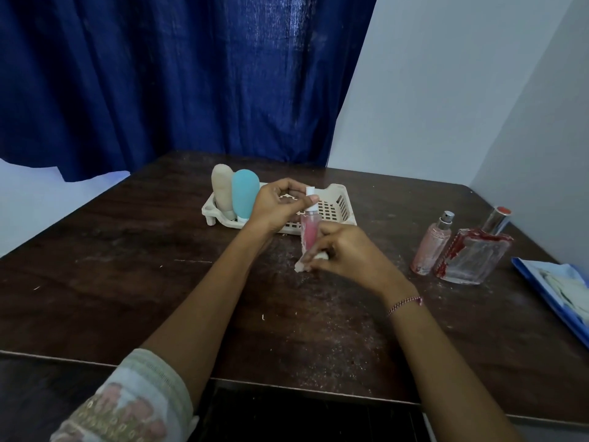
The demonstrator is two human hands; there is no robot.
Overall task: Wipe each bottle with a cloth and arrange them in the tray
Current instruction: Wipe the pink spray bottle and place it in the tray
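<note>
A slim pink spray bottle with a white cap stands upright over the table's middle. My left hand pinches its cap from the left. My right hand grips a small white cloth against the bottle's lower part. Just behind them sits a cream slotted tray. A beige bottle and a teal bottle stand upside down at the tray's left end. At the right, on the table, stand a small pink spray bottle and a square glass bottle smeared with red.
The dark wooden table is dusted with white specks. A blue folder with pale cloths on it lies at the right edge. A blue curtain hangs behind the table and a white wall stands at the right.
</note>
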